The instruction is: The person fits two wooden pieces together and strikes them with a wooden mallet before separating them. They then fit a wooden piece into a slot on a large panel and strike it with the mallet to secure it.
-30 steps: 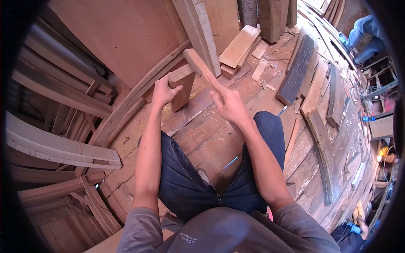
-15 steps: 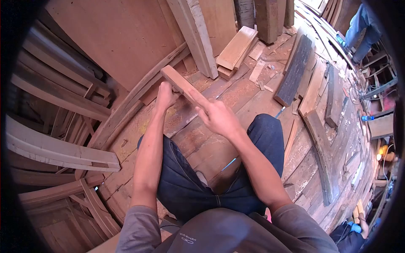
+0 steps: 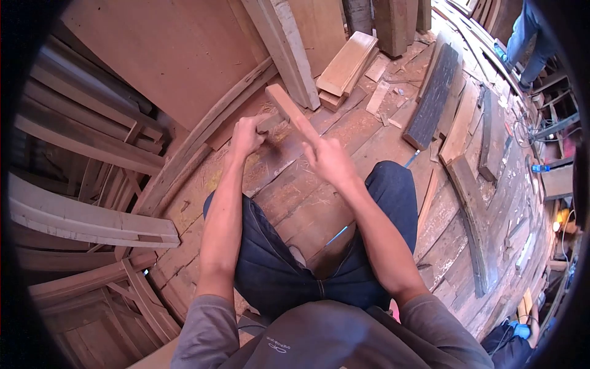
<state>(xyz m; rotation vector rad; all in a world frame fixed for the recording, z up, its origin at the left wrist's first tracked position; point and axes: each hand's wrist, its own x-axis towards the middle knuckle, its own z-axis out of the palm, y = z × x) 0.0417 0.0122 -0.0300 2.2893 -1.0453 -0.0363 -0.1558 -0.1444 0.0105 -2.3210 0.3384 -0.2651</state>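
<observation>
Raised back off the short brown wooden block [image 3: 269,120] the left hand [image 3: 246,135] clamps to the plank floor [image 3: 292,200], the pale wooden batten [image 3: 289,111] fisted in the right hand [image 3: 329,161] should land squarely, clear of fingers.

pale wooden batten [image 3: 287,109] raised aslant; small wood block [image 3: 268,122] lying beneath it

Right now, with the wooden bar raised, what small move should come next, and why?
Probably bring the wooden bar down on the small block, clear of the left hand that presses it to the floor planks. The right hand holds the bar raised over the block, which looks steadied.
</observation>
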